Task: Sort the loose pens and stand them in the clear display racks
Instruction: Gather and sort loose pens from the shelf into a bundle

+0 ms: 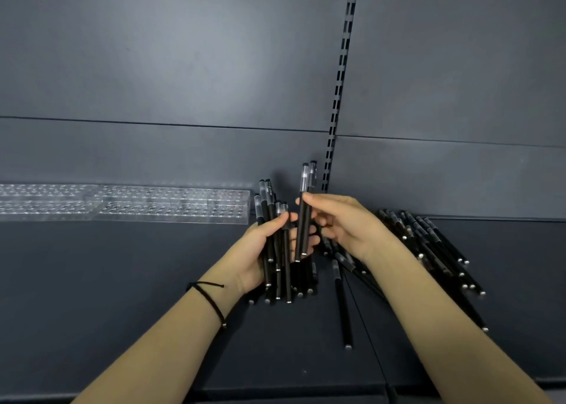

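The left hand [260, 247] grips a bundle of black pens [277, 219], clear-capped with silver ends. The right hand [346, 223] pinches two pens [304, 207] upright beside it. Loose pens [428, 244] lie toward the right of the shelf [92, 281], and clear racks [171, 204] line its back edge.

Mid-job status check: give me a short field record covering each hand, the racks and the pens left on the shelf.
left hand: grips a bundle of black pens, caps up
right hand: fingers pinch two pens upright, beside the bundle
clear racks: at the back of the shelf, left of the hands; no pens visible in them
loose pile: lying on the shelf, right of the hands
single pen: lying apart, near centre
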Motion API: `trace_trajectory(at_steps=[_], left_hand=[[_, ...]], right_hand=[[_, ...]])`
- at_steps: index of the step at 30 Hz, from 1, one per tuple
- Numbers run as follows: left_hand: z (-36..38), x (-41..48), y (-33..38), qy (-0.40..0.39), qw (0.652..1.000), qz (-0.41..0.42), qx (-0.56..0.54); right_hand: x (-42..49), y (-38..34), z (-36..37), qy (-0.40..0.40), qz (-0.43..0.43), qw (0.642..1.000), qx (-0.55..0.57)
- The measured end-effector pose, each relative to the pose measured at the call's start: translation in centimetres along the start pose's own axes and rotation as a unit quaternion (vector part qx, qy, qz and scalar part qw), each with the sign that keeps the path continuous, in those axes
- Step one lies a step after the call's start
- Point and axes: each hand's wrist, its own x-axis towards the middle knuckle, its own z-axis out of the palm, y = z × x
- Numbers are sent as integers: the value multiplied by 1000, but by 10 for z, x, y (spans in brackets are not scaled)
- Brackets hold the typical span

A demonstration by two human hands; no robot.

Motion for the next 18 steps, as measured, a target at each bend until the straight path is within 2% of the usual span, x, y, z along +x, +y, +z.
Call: trace_trajectory(at_steps=[6, 9, 13, 16, 18], left_hand=[[-1, -1, -3, 31, 997, 44, 55], [1, 3, -5, 11, 996, 46, 77], [2, 8, -5, -12, 997, 50, 50], [-1, 9, 1, 33, 997, 66, 8], [-5, 10, 5, 68, 994, 79, -30]], right_hand=[[0, 12, 13, 9, -39, 997, -70], [-1, 12, 10, 20, -62, 994, -87], [0, 12, 10, 37, -79, 988, -128], [2, 13, 4, 45, -78, 984, -153], [1, 15, -4, 60, -71, 970, -225]])
